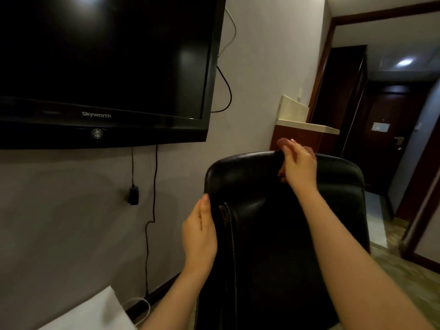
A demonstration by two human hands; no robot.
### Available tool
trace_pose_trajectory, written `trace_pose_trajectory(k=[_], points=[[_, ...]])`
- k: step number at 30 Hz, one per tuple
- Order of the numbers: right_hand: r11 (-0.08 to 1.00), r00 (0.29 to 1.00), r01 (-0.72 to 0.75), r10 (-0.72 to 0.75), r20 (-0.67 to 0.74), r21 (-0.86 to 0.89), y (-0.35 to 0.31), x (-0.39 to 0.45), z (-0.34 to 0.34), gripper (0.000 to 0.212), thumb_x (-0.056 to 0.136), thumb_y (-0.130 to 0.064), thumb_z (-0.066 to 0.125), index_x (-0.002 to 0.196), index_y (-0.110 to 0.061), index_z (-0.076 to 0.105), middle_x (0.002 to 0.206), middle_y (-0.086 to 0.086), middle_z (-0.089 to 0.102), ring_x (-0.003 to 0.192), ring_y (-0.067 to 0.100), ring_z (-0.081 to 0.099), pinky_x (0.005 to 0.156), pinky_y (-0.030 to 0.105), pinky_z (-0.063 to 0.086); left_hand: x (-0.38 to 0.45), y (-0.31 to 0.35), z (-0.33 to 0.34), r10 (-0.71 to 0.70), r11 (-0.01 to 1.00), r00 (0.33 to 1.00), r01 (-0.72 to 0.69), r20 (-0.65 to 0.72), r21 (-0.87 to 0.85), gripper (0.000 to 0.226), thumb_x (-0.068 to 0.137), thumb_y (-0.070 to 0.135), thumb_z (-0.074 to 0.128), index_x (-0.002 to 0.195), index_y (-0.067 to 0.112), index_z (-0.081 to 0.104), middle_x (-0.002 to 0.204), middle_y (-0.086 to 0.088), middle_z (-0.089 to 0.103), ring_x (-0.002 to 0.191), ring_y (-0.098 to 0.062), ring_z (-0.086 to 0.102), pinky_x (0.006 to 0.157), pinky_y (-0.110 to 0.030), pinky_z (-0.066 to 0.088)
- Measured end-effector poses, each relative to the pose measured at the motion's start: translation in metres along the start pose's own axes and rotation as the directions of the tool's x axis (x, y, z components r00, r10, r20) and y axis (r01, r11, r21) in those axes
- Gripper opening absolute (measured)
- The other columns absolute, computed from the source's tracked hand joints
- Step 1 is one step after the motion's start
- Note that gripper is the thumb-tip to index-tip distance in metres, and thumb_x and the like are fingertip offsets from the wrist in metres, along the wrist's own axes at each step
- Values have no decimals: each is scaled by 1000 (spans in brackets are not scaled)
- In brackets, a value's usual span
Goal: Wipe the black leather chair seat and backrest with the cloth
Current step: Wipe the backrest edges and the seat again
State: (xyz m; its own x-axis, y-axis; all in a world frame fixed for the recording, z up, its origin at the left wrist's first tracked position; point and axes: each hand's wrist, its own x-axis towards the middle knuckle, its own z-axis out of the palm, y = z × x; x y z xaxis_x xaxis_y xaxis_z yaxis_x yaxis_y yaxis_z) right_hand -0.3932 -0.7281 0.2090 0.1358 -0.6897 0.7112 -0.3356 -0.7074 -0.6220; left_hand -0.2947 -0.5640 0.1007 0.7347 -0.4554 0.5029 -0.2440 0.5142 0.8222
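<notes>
The black leather chair backrest (273, 222) fills the lower middle of the head view; the seat is hidden below it. My right hand (300, 166) is curled over the top edge of the backrest and holds a small reddish-brown cloth (283, 142). The cloth peeks out above and below the fingers. My left hand (199, 231) lies against the backrest's left side edge, with straight fingers pointing up along the stitched seam.
A wall-mounted black TV (102, 67) hangs at upper left, with cables (152, 210) running down the wall to a plug. A white sheet (95, 313) lies at lower left. A wooden counter (307, 134) and a dark hallway with a door (390, 139) lie behind the chair.
</notes>
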Motion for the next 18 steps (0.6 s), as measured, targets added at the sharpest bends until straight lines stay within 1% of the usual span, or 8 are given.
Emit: trace_pose_trajectory(k=[1, 3, 5, 8, 10, 15, 17, 18], points=[[999, 1000, 23, -24, 20, 25, -9, -10, 6, 31, 97, -24, 46, 124, -17, 59, 137, 3, 48, 121, 23, 50, 103, 41, 42, 0, 0, -1, -24, 1000, 1000, 24, -1, -15, 54, 89, 46, 29, 72, 3, 58, 44, -3, 44, 43, -14, 41, 45, -25, 35], [984, 982, 162, -168, 90, 71, -31, -45, 19, 31, 96, -20, 48, 126, -18, 56, 139, -1, 47, 125, 7, 42, 109, 29, 34, 3, -2, -2, -73, 997, 997, 73, -12, -17, 49, 86, 53, 25, 56, 21, 47, 45, 7, 40, 42, -7, 41, 47, -24, 34], [940, 929, 323, -337, 154, 109, -51, -84, 28, 37, 94, -16, 51, 131, -21, 50, 138, -3, 47, 126, 0, 36, 108, 22, 30, 6, -4, -2, -101, 995, 995, 101, 14, -27, 48, 90, 52, 21, 65, 26, 54, 58, 13, 54, 55, 1, 55, 57, -16, 41], [891, 868, 408, -446, 219, 199, -54, -121, 29, 50, 91, -19, 56, 136, -32, 39, 133, -6, 48, 124, 7, 47, 102, 22, 41, 10, -9, -4, -104, 991, 990, 112, 94, -76, 61, 88, 55, 16, 85, 18, 64, 78, 3, 67, 76, -8, 65, 69, -18, 48], [862, 839, 460, -500, 214, 212, -43, -137, 29, 43, 88, -20, 59, 130, -21, 48, 130, -9, 47, 126, 7, 46, 104, 24, 40, 11, -9, -5, -139, 981, 982, 154, 131, -113, 60, 91, 52, 14, 86, 19, 64, 83, 1, 68, 79, -5, 65, 72, -16, 49], [684, 690, 722, -698, 194, -108, -3, -178, 31, 25, 88, -21, 60, 107, -7, 67, 126, 5, 58, 128, 15, 45, 104, 34, 41, 7, -12, -9, -186, 955, 959, 228, 213, -190, 61, 95, 47, 15, 88, 13, 65, 84, -1, 70, 79, -7, 67, 70, -12, 51], [670, 682, 731, -709, 179, -131, -5, -168, 28, 25, 90, -20, 57, 109, -7, 67, 126, 8, 59, 125, 18, 48, 102, 37, 43, 6, -16, -10, -189, 944, 953, 243, 237, -223, 58, 96, 45, 16, 88, 18, 66, 85, 2, 71, 79, -3, 67, 71, -11, 51], [707, 716, 697, -681, 151, -116, -11, -159, 28, 27, 90, -19, 54, 111, -7, 66, 127, 9, 58, 124, 18, 49, 102, 36, 43, 6, -17, -10, -196, 942, 953, 248, 233, -226, 57, 96, 45, 16, 88, 20, 66, 85, 1, 71, 79, -3, 67, 73, -12, 51]])
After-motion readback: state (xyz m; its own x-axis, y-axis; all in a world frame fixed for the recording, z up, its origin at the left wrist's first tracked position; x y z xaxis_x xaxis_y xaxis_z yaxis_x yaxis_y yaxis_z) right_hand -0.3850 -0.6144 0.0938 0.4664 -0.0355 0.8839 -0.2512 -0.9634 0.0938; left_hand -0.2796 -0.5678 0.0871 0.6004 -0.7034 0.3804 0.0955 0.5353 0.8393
